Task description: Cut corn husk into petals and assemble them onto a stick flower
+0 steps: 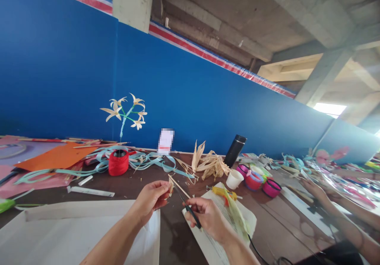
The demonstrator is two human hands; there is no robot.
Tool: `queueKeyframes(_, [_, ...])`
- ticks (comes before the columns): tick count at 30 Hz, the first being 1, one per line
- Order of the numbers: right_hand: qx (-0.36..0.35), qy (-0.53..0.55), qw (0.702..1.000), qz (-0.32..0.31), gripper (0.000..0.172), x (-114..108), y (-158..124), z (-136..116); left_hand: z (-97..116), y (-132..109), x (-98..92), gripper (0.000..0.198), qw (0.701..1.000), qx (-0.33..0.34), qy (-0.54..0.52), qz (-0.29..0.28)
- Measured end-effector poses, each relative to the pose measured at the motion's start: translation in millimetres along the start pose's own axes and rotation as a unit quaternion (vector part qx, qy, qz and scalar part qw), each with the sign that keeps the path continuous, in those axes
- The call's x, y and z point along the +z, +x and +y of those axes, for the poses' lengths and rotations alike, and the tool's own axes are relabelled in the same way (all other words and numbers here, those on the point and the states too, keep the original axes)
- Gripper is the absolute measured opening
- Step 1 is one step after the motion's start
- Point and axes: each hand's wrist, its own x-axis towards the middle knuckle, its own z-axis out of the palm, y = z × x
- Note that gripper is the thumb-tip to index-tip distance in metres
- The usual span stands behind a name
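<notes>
My left hand [154, 199] is closed in a pinch on a small pale piece of corn husk [171, 187]. Close beside it, my right hand [206, 215] is wrapped round a slim black tool [193, 216] with a thin pointed end; its exact kind is unclear. A thin wooden stick [181, 187] slants from the right hand's fingers toward the husk piece. Under the right hand lies a printed paper [213, 243], with a yellow glue gun [224, 193] and a pale green husk strip [236, 213] on it. A white sheet [97, 229] lies below my left forearm.
Dried husks [212, 165], a black bottle [235, 151], a white cup [234, 179] and small colored rolls [271, 187] stand beyond. Left are red string [118, 164], blue ribbon [101, 160], a husk flower stem [124, 116] and a syringe-like tube [92, 191]. Another person's arms [338, 209] reach in at right.
</notes>
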Motion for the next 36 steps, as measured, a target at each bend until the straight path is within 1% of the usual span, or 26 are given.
queueKeyframes(8, [-0.003,-0.017,1.000,-0.001,0.029,-0.2,-0.9,0.0,-0.4,2.1,0.4,0.030,1.000,0.002,-0.005,-0.011])
queueKeyframes(14, [-0.005,0.002,1.000,-0.004,0.028,2.0,-1.4,3.6,-0.5,1.9,0.1,0.030,1.000,0.000,-0.013,-0.021])
queueKeyframes(23, [-0.005,-0.011,1.000,0.004,0.026,3.5,-2.4,0.7,-1.4,1.7,-0.9,0.030,1.000,0.004,-0.015,-0.020])
queueKeyframes(27, [-0.005,-0.016,1.000,0.004,0.026,5.7,-3.4,-0.7,-2.5,2.4,-0.6,0.030,1.000,0.002,-0.025,-0.013])
queueKeyframes(30, [-0.003,-0.010,1.000,0.001,0.026,7.8,-4.4,-3.3,-1.6,1.9,0.9,0.029,0.999,0.009,-0.036,0.005])
queueKeyframes(36, [-0.004,-0.004,1.000,0.020,0.030,11.8,-3.9,-2.7,0.0,0.0,3.9,0.031,0.998,0.013,-0.049,0.032])
